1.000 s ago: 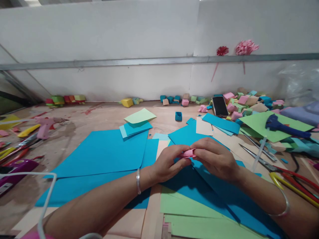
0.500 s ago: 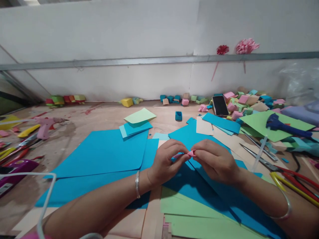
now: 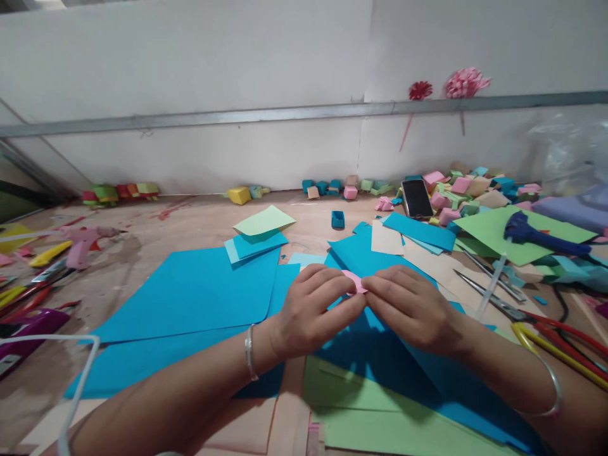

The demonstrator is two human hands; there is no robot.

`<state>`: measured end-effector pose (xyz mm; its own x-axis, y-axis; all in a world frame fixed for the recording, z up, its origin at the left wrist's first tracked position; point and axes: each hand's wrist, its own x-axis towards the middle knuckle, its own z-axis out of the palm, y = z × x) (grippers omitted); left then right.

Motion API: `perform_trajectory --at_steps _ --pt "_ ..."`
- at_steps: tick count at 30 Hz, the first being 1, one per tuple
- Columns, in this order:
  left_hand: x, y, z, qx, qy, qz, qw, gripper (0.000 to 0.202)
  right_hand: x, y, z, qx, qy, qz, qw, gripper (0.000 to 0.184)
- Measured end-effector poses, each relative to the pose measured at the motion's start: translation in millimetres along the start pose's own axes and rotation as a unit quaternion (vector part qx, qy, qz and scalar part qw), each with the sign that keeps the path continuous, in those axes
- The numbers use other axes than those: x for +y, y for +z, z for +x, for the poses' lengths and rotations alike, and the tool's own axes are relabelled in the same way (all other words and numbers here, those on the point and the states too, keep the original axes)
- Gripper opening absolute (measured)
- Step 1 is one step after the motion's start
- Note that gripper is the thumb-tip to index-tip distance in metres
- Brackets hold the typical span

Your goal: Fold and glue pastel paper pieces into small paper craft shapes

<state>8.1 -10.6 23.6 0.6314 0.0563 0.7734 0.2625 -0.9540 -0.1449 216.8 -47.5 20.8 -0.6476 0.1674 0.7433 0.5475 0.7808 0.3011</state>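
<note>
A small piece of pink paper (image 3: 352, 280) is pinched between both hands above the blue sheets. My left hand (image 3: 316, 307) grips its left side with thumb and fingers. My right hand (image 3: 408, 304) closes on its right end, and the fingertips of both hands nearly meet. Much of the paper is hidden behind the fingers. Below lie large blue paper sheets (image 3: 190, 294) and green sheets (image 3: 380, 427). A small open blue paper box (image 3: 337, 220) stands beyond my hands.
A pink glue gun (image 3: 85, 244) lies at left, a blue one (image 3: 536, 235) at right. Scissors (image 3: 508, 307) with red and yellow handles rest near my right forearm. A phone (image 3: 417, 199) leans by a pile of coloured paper cubes (image 3: 460, 185). A white cable (image 3: 85, 380) crosses the lower left.
The pink paper has been turned, so a broader, rounded face of it shows above my left fingers. Both hands stay close together, with the fingers shifted on the paper.
</note>
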Motion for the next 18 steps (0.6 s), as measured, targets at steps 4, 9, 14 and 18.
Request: perform_trajectory --at_steps 4,9,14,18 --pt "-2.3 -5.3 4.3 -0.014 0.055 0.052 0.997 0.006 -1.0 -6.5 3.6 -0.022 -0.042 -0.040 0.998 0.016" --pt "1.4 -6.9 4.2 -0.019 0.048 0.029 0.998 0.007 -2.4 -5.6 5.5 -0.022 -0.028 -0.030 0.999 0.017" --pt "9.0 -6.6 6.1 -0.008 -0.057 -0.058 0.997 0.012 -5.7 3.0 2.8 0.021 0.059 0.067 0.996 0.013" --pt "11.6 -1.6 6.4 0.006 -0.204 -0.123 0.971 0.014 -9.1 5.5 2.5 0.046 0.143 0.171 0.974 0.010"
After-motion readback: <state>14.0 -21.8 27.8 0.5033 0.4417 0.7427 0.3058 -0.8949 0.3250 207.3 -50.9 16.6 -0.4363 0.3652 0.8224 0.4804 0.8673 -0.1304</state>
